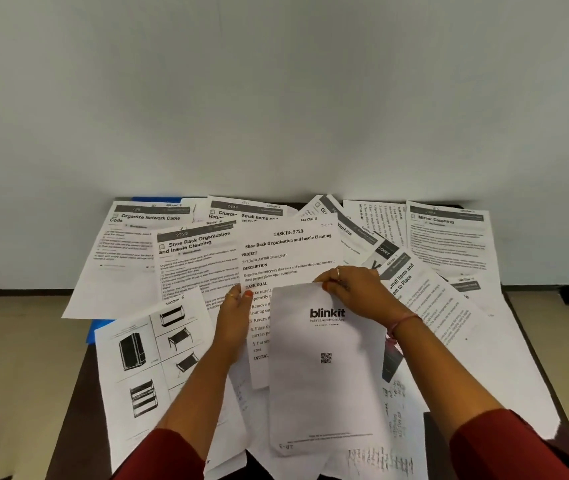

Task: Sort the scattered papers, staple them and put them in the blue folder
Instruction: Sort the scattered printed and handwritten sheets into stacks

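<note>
Dark brown wood is showing only at the edges of the bench (79,386), which is standing against a plain pale wall (276,91) on a beige floor (13,358); a black skirting line is running along the wall's foot. Scattered papers (449,237) are covering nearly the whole top, overlapping one another.

A sheet printed "blinkit" (324,368), with a small QR code under the logo, is lying in the middle and serving as the landmark. The right hand (352,289) is pinching its far edge between curled fingers. The left hand (238,317), just left of the sheet, is gripping the edge of the page headed "TASK ID: 2723 / Shoe Rack Organization and Insole Cleaning" (286,251), which is lying partly under the blinkit sheet and reaching beyond it.

Left of that sheet, a page of black-and-white furniture pictures (144,362) is resting. Further back on the left, pages are reading "Shoe Rack Organization and Insole Cleaning" with 2723 (196,258) and "Organize Network Cable Coils" (130,237). Far back on the right, "Mirror Cleaning" (447,233) is lying.

Slivers of the blue folder (94,329) are peeking out beneath papers, left of the blinkit sheet and again at the bench's far edge.
</note>
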The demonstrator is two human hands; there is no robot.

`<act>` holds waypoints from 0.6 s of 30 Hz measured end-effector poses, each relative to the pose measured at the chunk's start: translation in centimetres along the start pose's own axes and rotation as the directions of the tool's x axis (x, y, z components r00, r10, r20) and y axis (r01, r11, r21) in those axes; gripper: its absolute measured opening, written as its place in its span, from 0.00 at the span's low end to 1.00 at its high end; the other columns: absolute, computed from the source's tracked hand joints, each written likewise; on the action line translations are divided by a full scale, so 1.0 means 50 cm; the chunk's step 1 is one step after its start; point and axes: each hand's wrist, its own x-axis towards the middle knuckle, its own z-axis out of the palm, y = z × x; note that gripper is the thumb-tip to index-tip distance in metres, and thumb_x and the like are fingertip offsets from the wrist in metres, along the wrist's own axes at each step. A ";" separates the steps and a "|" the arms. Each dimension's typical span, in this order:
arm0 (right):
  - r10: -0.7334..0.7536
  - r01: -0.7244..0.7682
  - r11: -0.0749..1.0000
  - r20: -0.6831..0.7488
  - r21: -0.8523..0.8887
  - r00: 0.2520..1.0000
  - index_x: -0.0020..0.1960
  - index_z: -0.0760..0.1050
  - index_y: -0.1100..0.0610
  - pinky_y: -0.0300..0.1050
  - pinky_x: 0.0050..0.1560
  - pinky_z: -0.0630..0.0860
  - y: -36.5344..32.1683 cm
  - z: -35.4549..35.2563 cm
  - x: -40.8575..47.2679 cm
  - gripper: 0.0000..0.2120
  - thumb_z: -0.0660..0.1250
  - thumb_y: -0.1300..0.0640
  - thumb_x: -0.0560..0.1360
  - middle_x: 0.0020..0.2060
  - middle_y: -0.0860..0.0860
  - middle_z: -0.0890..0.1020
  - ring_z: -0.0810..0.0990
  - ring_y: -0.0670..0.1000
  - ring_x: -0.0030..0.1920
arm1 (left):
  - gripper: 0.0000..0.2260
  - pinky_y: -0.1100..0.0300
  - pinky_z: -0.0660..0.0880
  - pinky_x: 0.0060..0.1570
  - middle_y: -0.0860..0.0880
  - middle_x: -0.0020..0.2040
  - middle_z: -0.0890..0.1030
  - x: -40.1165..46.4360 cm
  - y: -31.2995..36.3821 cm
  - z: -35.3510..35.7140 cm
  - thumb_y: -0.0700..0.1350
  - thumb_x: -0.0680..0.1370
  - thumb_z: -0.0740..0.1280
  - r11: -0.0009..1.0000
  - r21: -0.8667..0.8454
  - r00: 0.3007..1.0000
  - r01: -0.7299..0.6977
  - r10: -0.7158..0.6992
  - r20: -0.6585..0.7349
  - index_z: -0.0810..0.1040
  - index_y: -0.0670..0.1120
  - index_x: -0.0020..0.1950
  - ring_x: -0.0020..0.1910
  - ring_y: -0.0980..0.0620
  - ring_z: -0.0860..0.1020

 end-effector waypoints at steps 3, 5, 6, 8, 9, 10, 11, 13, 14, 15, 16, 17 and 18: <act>-0.009 0.011 0.999 -0.040 0.053 0.999 0.56 0.80 0.47 0.55 0.64 0.66 -0.008 -0.016 -0.024 0.10 0.63 0.55 0.79 0.52 0.45 0.83 0.78 0.47 0.56 | 0.10 0.57 0.80 0.42 0.45 0.50 0.83 -0.021 -0.005 0.008 0.42 0.83 0.58 0.999 -0.051 0.999 0.009 -0.006 0.053 0.75 0.48 0.61 0.43 0.49 0.82; -0.007 0.011 0.998 -0.061 0.065 0.998 0.56 0.80 0.47 0.54 0.63 0.67 -0.011 -0.025 -0.042 0.09 0.64 0.54 0.79 0.50 0.44 0.84 0.79 0.46 0.54 | 0.10 0.57 0.80 0.42 0.45 0.52 0.83 -0.033 -0.010 0.016 0.42 0.82 0.58 0.997 -0.068 0.996 0.027 -0.021 0.090 0.75 0.48 0.61 0.46 0.47 0.83; -0.004 0.008 0.998 -0.073 0.054 0.997 0.55 0.80 0.47 0.52 0.62 0.66 -0.012 -0.029 -0.051 0.09 0.64 0.53 0.79 0.49 0.44 0.84 0.79 0.46 0.53 | 0.11 0.56 0.80 0.44 0.45 0.53 0.83 -0.041 -0.012 0.022 0.42 0.82 0.58 0.997 -0.067 0.994 0.035 -0.028 0.104 0.75 0.48 0.62 0.48 0.46 0.83; -0.001 0.004 1.000 -0.099 0.027 0.995 0.55 0.80 0.47 0.45 0.57 0.61 -0.014 -0.037 -0.065 0.09 0.63 0.53 0.79 0.49 0.44 0.84 0.78 0.45 0.52 | 0.11 0.55 0.80 0.47 0.47 0.55 0.83 -0.052 -0.016 0.033 0.42 0.82 0.58 0.997 -0.069 0.992 0.047 -0.038 0.123 0.74 0.48 0.63 0.51 0.46 0.83; 0.002 0.000 1.000 -0.109 0.018 0.994 0.55 0.80 0.47 0.44 0.55 0.59 -0.015 -0.040 -0.072 0.09 0.63 0.53 0.79 0.49 0.44 0.84 0.78 0.45 0.52 | 0.12 0.54 0.80 0.49 0.47 0.56 0.83 -0.057 -0.018 0.039 0.42 0.82 0.58 0.996 -0.074 0.991 0.052 -0.042 0.130 0.74 0.48 0.64 0.52 0.46 0.82; 0.008 -0.006 1.000 -0.120 0.018 0.993 0.55 0.80 0.47 0.43 0.54 0.57 -0.015 -0.044 -0.078 0.09 0.63 0.52 0.79 0.49 0.44 0.84 0.78 0.45 0.52 | 0.12 0.53 0.79 0.51 0.47 0.56 0.82 -0.064 -0.018 0.046 0.42 0.82 0.58 0.995 -0.080 0.990 0.055 -0.044 0.134 0.74 0.47 0.64 0.53 0.46 0.82; 0.012 -0.009 1.000 -0.130 0.019 0.991 0.55 0.80 0.47 0.43 0.54 0.57 -0.013 -0.046 -0.083 0.08 0.64 0.52 0.79 0.48 0.44 0.84 0.78 0.45 0.52 | 0.12 0.53 0.78 0.53 0.46 0.57 0.82 -0.068 -0.019 0.052 0.41 0.82 0.58 0.995 -0.085 0.990 0.056 -0.044 0.136 0.74 0.48 0.64 0.53 0.47 0.82; 0.017 -0.014 1.000 -0.140 0.023 0.990 0.55 0.80 0.47 0.43 0.53 0.56 -0.010 -0.049 -0.090 0.08 0.64 0.52 0.79 0.47 0.44 0.84 0.78 0.45 0.52 | 0.11 0.51 0.77 0.57 0.47 0.57 0.82 -0.075 -0.019 0.061 0.41 0.82 0.58 0.995 -0.083 0.990 0.051 -0.040 0.138 0.76 0.49 0.61 0.55 0.48 0.81; 0.018 -0.015 1.000 -0.144 0.023 0.989 0.55 0.80 0.47 0.42 0.53 0.56 -0.010 -0.050 -0.094 0.08 0.64 0.52 0.79 0.47 0.44 0.84 0.78 0.45 0.52 | 0.10 0.50 0.76 0.59 0.47 0.57 0.82 -0.077 -0.020 0.065 0.41 0.82 0.58 0.995 -0.080 0.989 0.054 -0.042 0.139 0.76 0.50 0.60 0.56 0.48 0.80; 0.020 -0.017 1.000 -0.147 0.022 0.989 0.55 0.80 0.47 0.42 0.52 0.56 -0.010 -0.051 -0.097 0.08 0.64 0.52 0.79 0.47 0.44 0.84 0.78 0.45 0.52 | 0.10 0.49 0.75 0.60 0.47 0.57 0.82 -0.079 -0.020 0.068 0.41 0.82 0.58 0.995 -0.080 0.989 0.058 -0.046 0.142 0.76 0.50 0.59 0.56 0.47 0.80; 0.022 -0.019 1.000 -0.152 0.017 0.988 0.55 0.80 0.47 0.43 0.52 0.56 -0.010 -0.052 -0.100 0.08 0.64 0.52 0.79 0.48 0.44 0.84 0.78 0.46 0.52 | 0.10 0.48 0.75 0.60 0.47 0.57 0.82 -0.080 -0.021 0.071 0.41 0.82 0.59 0.995 -0.079 0.988 0.061 -0.049 0.145 0.76 0.50 0.59 0.56 0.47 0.80; 0.021 -0.020 1.000 -0.159 0.006 0.987 0.55 0.80 0.47 0.43 0.52 0.56 -0.010 -0.052 -0.102 0.08 0.64 0.52 0.79 0.48 0.44 0.84 0.78 0.46 0.53 | 0.10 0.48 0.75 0.60 0.47 0.56 0.82 -0.081 -0.022 0.072 0.42 0.82 0.59 0.995 -0.076 0.988 0.063 -0.052 0.146 0.77 0.50 0.59 0.56 0.47 0.80; 0.019 -0.021 1.000 -0.171 -0.009 0.985 0.55 0.80 0.47 0.44 0.52 0.57 -0.010 -0.052 -0.103 0.08 0.64 0.52 0.79 0.49 0.44 0.83 0.78 0.46 0.54 | 0.09 0.49 0.75 0.60 0.47 0.56 0.82 -0.082 -0.023 0.074 0.42 0.82 0.59 0.996 -0.069 0.988 0.061 -0.050 0.149 0.77 0.50 0.58 0.55 0.48 0.81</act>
